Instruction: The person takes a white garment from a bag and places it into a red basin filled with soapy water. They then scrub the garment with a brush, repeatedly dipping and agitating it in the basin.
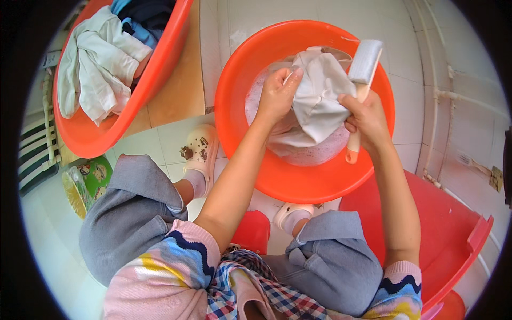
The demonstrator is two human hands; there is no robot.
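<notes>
A wet white garment (320,100) is stretched between my two hands above soapy water (316,158) in a round orange plastic basin (312,188). My left hand (281,93) pinches the cloth on its left side, thumb uppermost. On the right side, my right hand (367,116) grips the cloth together with the handle of a scrubbing brush (365,62). The brush head points up and away, its pale bristles facing left, and the handle's end sticks out below my fingers. Part of the garment hangs down into the suds.
At the upper left, another orange basin (160,86) holds a white garment (102,56) and blue and dark clothes (144,24). A red plastic surface (420,224) lies at lower right. Pipes (434,96) run along the right wall. My clog (200,150) stands left of the near basin.
</notes>
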